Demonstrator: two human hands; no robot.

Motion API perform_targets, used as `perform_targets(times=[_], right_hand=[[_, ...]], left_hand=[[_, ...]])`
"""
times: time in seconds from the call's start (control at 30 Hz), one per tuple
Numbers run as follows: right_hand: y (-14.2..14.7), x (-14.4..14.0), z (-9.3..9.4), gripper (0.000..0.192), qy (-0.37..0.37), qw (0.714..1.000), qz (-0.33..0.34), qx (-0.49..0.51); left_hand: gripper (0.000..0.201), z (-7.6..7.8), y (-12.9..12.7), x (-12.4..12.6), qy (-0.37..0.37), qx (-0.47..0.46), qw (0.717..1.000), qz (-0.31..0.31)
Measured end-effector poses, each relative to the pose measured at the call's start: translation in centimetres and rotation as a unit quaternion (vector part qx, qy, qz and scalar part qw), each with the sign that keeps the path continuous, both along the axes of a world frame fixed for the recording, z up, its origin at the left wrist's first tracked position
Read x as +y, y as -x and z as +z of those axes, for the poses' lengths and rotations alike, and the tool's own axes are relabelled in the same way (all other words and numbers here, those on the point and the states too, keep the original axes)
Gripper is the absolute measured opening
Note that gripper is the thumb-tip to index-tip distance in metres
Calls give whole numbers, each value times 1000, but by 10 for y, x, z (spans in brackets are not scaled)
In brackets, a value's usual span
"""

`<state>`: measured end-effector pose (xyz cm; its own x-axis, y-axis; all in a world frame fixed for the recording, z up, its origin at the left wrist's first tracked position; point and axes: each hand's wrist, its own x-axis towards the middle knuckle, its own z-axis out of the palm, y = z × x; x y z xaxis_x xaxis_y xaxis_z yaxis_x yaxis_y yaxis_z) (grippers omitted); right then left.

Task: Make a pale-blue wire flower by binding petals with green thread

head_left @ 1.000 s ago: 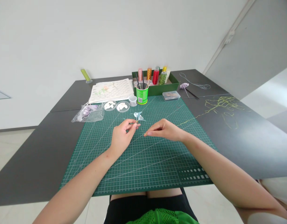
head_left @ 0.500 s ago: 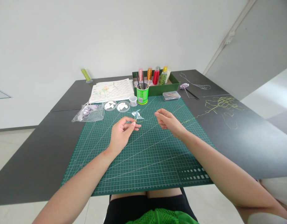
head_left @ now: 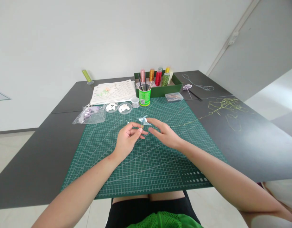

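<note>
My left hand (head_left: 128,141) pinches the short stem of a small pale-blue flower (head_left: 143,120) and holds it upright just above the green cutting mat (head_left: 146,164). My right hand (head_left: 163,134) sits close beside it on the right, fingers spread and reaching toward the flower, with the fingertips right at its petals. A thin yellow-green thread (head_left: 195,121) runs from near my right hand across the mat to a loose tangle (head_left: 228,109) on the dark table. Whether my right fingers pinch that thread is not clear.
At the back of the mat stand a green cup of tools (head_left: 144,95), a small white pot (head_left: 135,102), two round dishes of white petals (head_left: 117,107) and a clear bag (head_left: 90,114). Behind are printed sheets (head_left: 114,91), a green box of bead tubes (head_left: 160,83) and a clear case (head_left: 174,97).
My right hand swung up and away to the right, then came back left to the flower. My left hand turned the flower slightly and shifted it a little right.
</note>
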<state>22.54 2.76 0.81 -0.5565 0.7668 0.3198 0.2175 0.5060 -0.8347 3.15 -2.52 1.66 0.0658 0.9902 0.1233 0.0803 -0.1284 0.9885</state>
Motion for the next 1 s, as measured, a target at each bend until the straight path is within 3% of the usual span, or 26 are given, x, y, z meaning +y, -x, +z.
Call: perform_targets(times=[0.13,0.27,0.63,0.83,1.0], right_hand=[[9,-8,-1,37,174,972,106,119],[16,-14,0,39,263,945,107,162],[23,-20,4,28,297,924,-72,231],[21,-16,2,30,357,902,-46,239],[21,-16,2,28,338,907,-47,248]], left_hand=[[22,-4,-6,-1,10,-28,999,-14],[23,-4,-9,-2,17,-37,999,-20],[23,-5,-14,-8,-6,-35,999,-25],[30,-8,-13,-11,-38,9,999,-17],[29,-5,-13,-13,-9,13,1000,-22]])
